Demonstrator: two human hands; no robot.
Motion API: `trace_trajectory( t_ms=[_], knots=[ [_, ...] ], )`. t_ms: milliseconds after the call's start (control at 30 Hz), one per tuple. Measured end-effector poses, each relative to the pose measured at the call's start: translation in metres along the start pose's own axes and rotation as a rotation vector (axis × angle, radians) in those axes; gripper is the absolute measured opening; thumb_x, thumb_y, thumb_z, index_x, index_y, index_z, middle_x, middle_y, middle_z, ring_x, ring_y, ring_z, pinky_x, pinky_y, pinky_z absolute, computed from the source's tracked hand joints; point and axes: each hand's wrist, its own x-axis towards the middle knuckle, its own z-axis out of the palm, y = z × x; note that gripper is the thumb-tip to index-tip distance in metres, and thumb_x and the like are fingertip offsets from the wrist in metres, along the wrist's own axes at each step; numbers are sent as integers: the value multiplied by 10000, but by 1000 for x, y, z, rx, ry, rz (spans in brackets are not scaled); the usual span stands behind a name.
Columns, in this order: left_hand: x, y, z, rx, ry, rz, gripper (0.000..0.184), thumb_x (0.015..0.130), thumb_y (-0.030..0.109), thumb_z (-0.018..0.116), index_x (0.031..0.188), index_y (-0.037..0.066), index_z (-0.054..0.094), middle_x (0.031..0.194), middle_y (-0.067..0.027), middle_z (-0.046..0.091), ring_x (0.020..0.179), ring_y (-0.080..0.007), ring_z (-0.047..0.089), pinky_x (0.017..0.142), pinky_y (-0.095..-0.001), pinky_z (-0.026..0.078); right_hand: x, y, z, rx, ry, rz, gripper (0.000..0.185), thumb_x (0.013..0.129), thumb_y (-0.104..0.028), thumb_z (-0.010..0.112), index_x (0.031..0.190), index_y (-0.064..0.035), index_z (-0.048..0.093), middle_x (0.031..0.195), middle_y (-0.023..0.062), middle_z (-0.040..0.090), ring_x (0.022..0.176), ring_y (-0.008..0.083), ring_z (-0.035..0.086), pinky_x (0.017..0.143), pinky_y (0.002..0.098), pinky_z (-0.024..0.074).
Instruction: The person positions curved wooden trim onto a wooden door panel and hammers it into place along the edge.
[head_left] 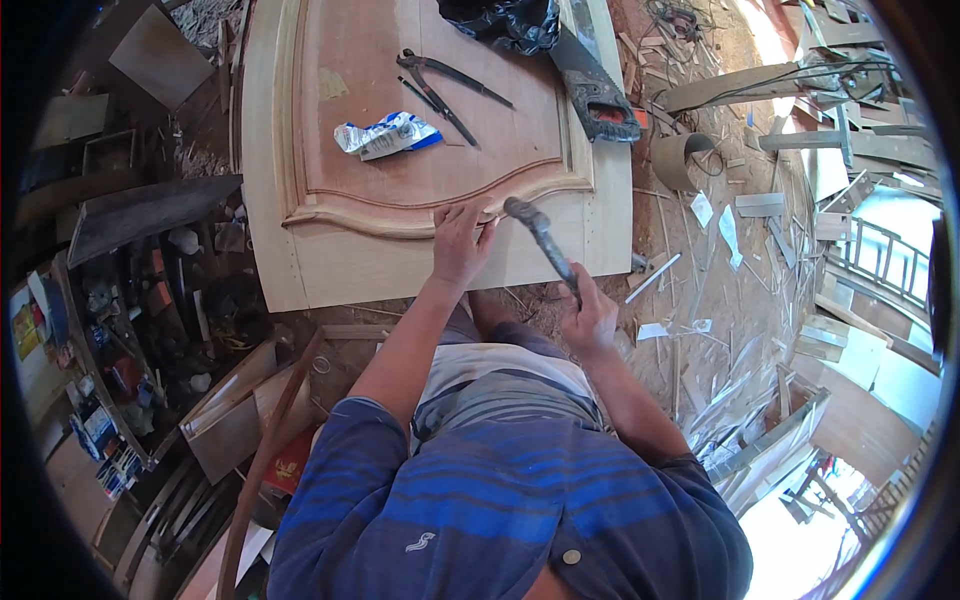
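Observation:
A wooden door panel [350,270] with curved moulding [400,226] lies in front of me. My left hand [463,240] rests on the moulding near its middle, fingers pressed together; whatever sits between them is too small to make out. In my right hand [588,312] is a hammer [541,238], held by its handle, its head just right of my left fingers and slightly blurred. Farther up the panel lie pincers [440,88] with open handles, and a crumpled blue and white packet [388,136] beside them.
A handsaw [603,103] and a black plastic bag [505,24] lie at the panel's upper right. Wood scraps and offcuts litter the floor to the right. Shelves with assorted items [110,390] stand at the left, near a leaning wooden strip [262,470].

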Motion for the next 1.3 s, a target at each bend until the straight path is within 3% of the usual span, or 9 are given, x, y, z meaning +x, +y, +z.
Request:
trace_trajectory(
  t_ms=[133, 233, 333, 433, 533, 633, 833, 1133, 1300],
  knots=[
    [2, 2, -2, -29, -22, -23, 446, 876, 93, 843, 1299, 127, 708, 922, -20, 754, 943, -250, 721, 964, -432, 459, 8, -4, -6, -198, -235, 136, 418, 1082, -282, 669, 1478, -151, 632, 1097, 174, 798, 857, 412, 769, 725, 530, 603],
    [2, 1, -1, 5, 2, 15, 452, 874, 88, 841, 1303, 128, 706, 917, -17, 750, 938, -246, 721, 963, -428, 459, -5, 0, -1, 46, -30, 88, 435, 1095, -336, 641, 1508, -203, 613, 1098, 168, 795, 908, 407, 769, 784, 554, 596],
    [0, 1, -1, 14, -47, -34, 460, 894, 74, 813, 1329, 138, 677, 919, 7, 769, 964, -213, 733, 964, -418, 454, -4, 4, 5, -229, -268, 184, 446, 1104, -354, 626, 1525, -208, 603, 1085, 175, 793, 905, 421, 765, 778, 548, 596],
    [2, 1, -4, -60, -52, -37, 463, 892, 130, 827, 1329, 132, 671, 988, -13, 765, 1038, -234, 714, 982, -434, 454, -1, 3, 2, -105, -206, 147, 445, 1107, -326, 636, 1522, -166, 608, 1088, 188, 795, 869, 440, 765, 733, 530, 601],
    [3, 3, -11, 114, -83, -36, 404, 887, 158, 842, 1265, 103, 710, 1090, -71, 747, 1087, -294, 688, 1000, -451, 460, -10, 5, 0, 45, -11, 144, 427, 1116, -316, 633, 1504, -138, 623, 1096, 208, 792, 853, 451, 766, 702, 517, 599],
    [-1, 1, -15, 137, -201, -51, 341, 896, 164, 809, 1216, 102, 711, 1182, -78, 727, 1160, -302, 649, 1025, -473, 455, -16, 14, 1, 38, 76, 196, 418, 1123, -331, 627, 1494, -138, 631, 1068, 230, 787, 860, 443, 771, 705, 519, 595],
    [2, 2, -11, 106, -139, -60, 230, 896, 141, 792, 1116, 102, 739, 1081, -63, 720, 1120, -308, 657, 992, -482, 493, -15, 17, 2, 15, 20, 187, 414, 1129, -350, 619, 1484, -138, 636, 972, 242, 778, 846, 443, 770, 712, 528, 591],
    [8, -2, -11, 70, -161, -122, 163, 866, 84, 815, 1024, 87, 774, 1019, -74, 745, 1041, -321, 693, 1000, -482, 507, -3, 12, 9, 14, -1, 103, 430, 1120, -364, 623, 1489, -144, 635, 1019, 205, 787, 845, 435, 770, 712, 543, 596],
    [7, -1, -11, 70, -145, -114, 164, 861, 83, 820, 1018, 95, 773, 1003, -64, 738, 1027, -317, 694, 994, -484, 508, 1, 7, 5, 9, -56, 65, 429, 1085, -306, 671, 1484, -149, 644, 1022, 184, 792, 834, 413, 775, 699, 525, 602]
  ],
)
